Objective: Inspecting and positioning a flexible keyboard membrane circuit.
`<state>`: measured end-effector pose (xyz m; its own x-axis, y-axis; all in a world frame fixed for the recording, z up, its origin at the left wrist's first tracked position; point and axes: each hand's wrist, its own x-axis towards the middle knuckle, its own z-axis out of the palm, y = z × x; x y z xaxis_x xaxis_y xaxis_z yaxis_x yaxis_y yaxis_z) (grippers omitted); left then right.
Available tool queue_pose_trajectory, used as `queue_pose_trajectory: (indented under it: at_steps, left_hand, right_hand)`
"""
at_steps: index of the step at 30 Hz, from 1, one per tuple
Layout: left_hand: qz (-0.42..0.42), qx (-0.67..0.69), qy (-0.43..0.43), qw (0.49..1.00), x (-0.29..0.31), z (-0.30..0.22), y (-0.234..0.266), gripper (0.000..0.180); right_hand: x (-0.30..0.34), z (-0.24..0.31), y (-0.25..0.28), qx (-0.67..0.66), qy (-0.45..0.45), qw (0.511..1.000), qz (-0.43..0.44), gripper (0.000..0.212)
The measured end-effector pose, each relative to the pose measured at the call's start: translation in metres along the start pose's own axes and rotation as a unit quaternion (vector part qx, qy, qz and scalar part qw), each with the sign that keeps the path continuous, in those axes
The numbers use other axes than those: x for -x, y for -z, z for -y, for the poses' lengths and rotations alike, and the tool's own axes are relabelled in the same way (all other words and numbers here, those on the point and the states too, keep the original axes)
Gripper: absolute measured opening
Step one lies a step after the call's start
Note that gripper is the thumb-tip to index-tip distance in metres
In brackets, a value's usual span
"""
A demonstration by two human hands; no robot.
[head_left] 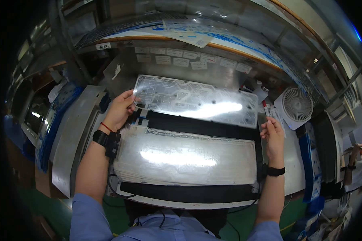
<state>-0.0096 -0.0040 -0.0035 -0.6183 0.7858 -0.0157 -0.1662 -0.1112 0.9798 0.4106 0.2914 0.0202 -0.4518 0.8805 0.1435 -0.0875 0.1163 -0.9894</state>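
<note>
My left hand (122,108) pinches the left end of a thin, clear sheet with printed circuit lines (185,96), which looks like a keyboard membrane. This sheet is raised and tilted, with light glaring off its lower right part. A red and white pen (266,107) points upward from the closed fingers of my right hand (272,134), just right of the sheet's right end. Closer to me, a stack of similar clear sheets (185,160) lies on a black pad (189,190). A strip of black (189,123) shows between the raised sheet and the stack.
A white round fan (295,105) stands at the right rear. Paper labels (181,62) line the metal back panel under a shelf (213,45) loaded with sheets. Blue-edged stacks (309,164) flank the right side, and a metal box (74,140) stands left. Part of another person (354,156) shows far right.
</note>
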Motion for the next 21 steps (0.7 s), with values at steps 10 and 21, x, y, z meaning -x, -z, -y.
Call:
queue_pose_trajectory:
  at_steps: [10,21]
  left_hand:
    - [-0.052,0.048,0.020,0.997,0.001,0.001,-0.009,0.049]
    - [-0.106,-0.041,0.034,0.993,-0.001,0.005,-0.003,0.034]
  right_hand:
    - [0.004,0.000,-0.001,0.127,-0.016,0.988,0.087,0.025]
    - [0.014,0.007,-0.006,0.222,0.031,0.933,0.282,0.015]
